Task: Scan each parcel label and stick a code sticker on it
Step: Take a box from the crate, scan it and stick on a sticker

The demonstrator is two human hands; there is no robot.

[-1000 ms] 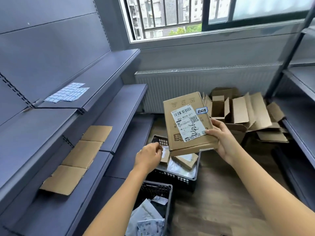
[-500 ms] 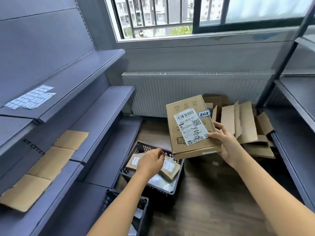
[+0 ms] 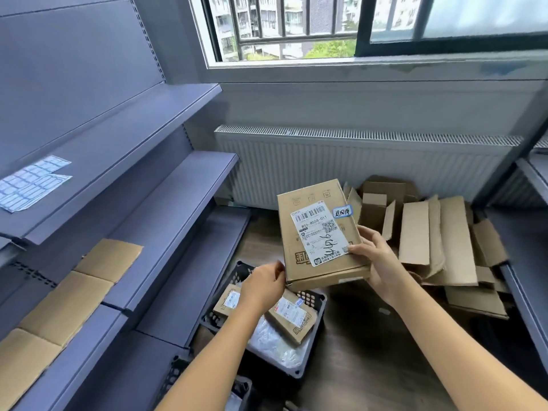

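Head, right hand (image 3: 382,262) grips parcel (image 3: 311,200), left hand (image 3: 262,287) curled

Matt brown cardboard parcel (image 3: 320,232) with a smooth white paper label (image 3: 318,232).

White shipping label (image 3: 317,235) on cardboard parcel (image 3: 308,200): barcode at top, printed number 855-855S-011 under it, QR code at right, small print below too fine to read. Black handwritten scrawl across label, digits not sure. Small blue-bordered sticker (image 3: 342,211) beside label: handwritten Chinese characters, not legible. Labels on parcels in basket (image 3: 292,317): unreadable.
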